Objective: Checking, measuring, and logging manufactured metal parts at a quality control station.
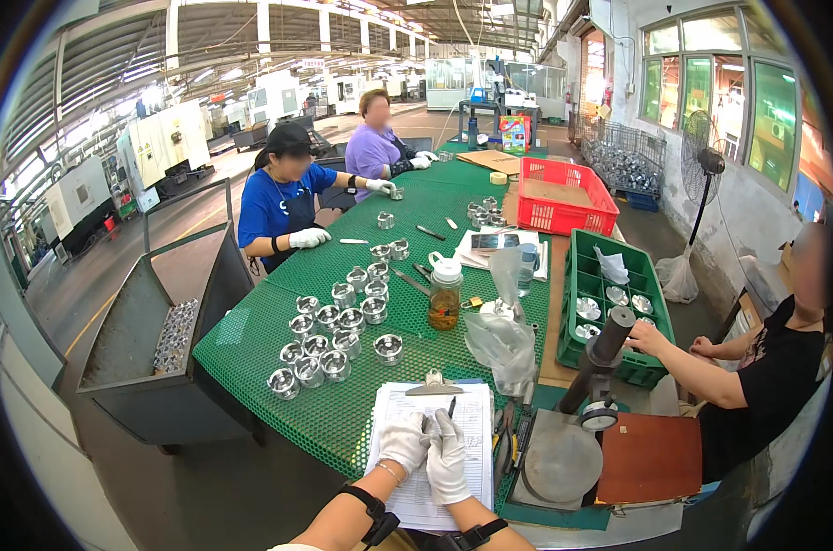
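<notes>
Both my hands wear white gloves and meet over a clipboard (432,389) that holds a printed form (476,432). My left hand (404,444) is closed, its fingertips pinched against the other hand around something small and greyish. My right hand (447,461) is closed too, fingers pointing away from me. A dark pen (452,405) shows just beyond the right fingertips; whether they grip it I cannot tell. Left of the clipboard stand several silver machined metal parts, resembling pistons, with one (389,349) set apart nearest the board.
A gauge stand with a dial (600,415) and pliers (506,441) sit right of the clipboard. Beyond are a tea bottle (444,298), plastic bags (503,349), a green divided crate (572,303) and a red crate (568,220). Two co-workers sit left, another person's hand (648,338) reaches the crate.
</notes>
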`<state>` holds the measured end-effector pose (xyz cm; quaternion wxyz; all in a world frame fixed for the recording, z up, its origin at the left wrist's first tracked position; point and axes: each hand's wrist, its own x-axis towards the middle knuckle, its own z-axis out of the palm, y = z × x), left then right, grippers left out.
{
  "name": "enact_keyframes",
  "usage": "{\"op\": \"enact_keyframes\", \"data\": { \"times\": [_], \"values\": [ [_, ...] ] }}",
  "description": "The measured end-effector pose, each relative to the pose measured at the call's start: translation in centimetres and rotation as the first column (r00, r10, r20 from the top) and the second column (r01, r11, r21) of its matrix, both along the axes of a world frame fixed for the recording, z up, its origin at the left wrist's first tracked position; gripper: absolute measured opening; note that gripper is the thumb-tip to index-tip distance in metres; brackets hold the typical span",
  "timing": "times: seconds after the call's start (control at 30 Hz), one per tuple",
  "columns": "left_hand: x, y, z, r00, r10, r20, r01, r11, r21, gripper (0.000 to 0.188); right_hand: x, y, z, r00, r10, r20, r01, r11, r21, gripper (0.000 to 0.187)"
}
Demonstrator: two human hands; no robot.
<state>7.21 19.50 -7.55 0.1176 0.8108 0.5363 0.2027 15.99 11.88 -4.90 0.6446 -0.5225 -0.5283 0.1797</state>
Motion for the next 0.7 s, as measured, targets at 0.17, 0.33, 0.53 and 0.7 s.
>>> {"op": "enact_keyframes", "data": {
  "times": [0.17,0.33,0.53,0.7],
  "values": [
    [0.2,-0.5,0.9,1.000,-0.021,-0.015,0.021,1.000,-0.002,0.031,0.1,0.2,-1.4,0.987,0.075,-0.145,-0.078,0.997,-0.018,0.047],
    [0.7,-0.7,0.5,0.999,0.037,0.017,-0.038,0.996,0.082,0.020,0.0,0.3,-2.1,0.974,0.097,-0.207,-0.103,0.995,-0.017,0.039],
    [0.0,-0.4,0.0,0.998,-0.015,0.065,0.008,0.995,0.102,0.024,-0.3,0.1,-1.4,0.938,0.122,-0.323,-0.147,0.988,-0.055,0.027],
    [0.2,-0.3,0.0,1.000,-0.012,-0.010,0.012,1.000,0.012,0.029,0.0,0.1,-1.3,0.952,0.114,-0.283,-0.143,0.986,-0.085,0.030]
  ]
}}
